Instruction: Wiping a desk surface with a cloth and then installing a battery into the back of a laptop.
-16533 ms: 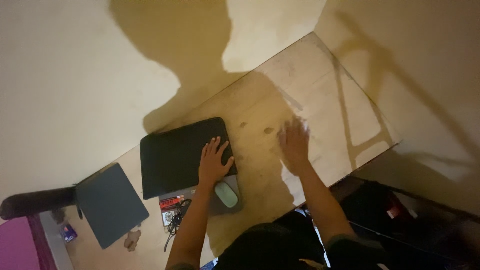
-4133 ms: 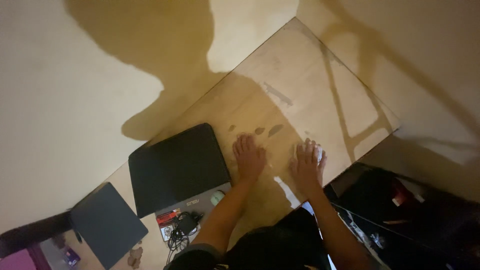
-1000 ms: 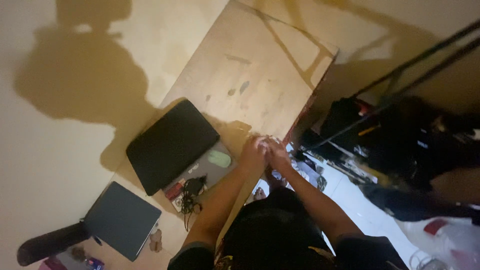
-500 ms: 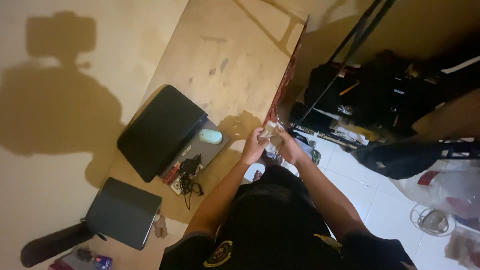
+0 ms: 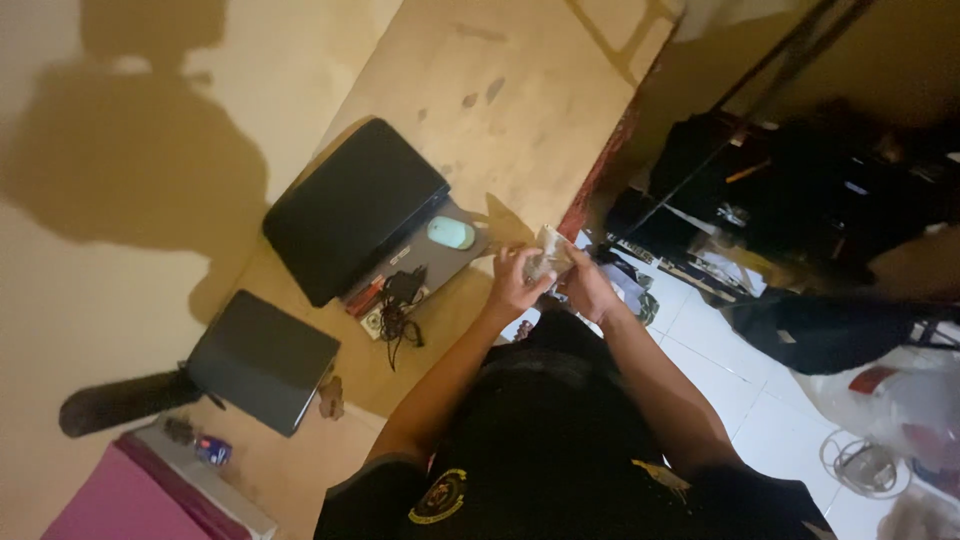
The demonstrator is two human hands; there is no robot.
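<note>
Pale small object (image 5: 550, 250) sits clasped between both hands; left hand (image 5: 518, 283) and right hand (image 5: 588, 290) each grip it. Just beside them, table (image 5: 520, 120) edge; mouse (image 5: 451, 233) nearby.

Matt, scuffed wooden tabletop (image 5: 520, 110)

Free room and obstacles. The far stretch of the wooden tabletop (image 5: 520, 110) is left bare, and open passage is offered there. The near left part is taken up by a closed black laptop (image 5: 355, 205), a pale green mouse (image 5: 451, 233) on a grey pad (image 5: 440, 255), and a tangle of black cable (image 5: 400, 305). Further left, room is blocked by a dark tablet (image 5: 262, 360). Beyond the table's right edge, passage is barred by black bags (image 5: 800, 200) and a slanting pole (image 5: 740, 110).
</note>
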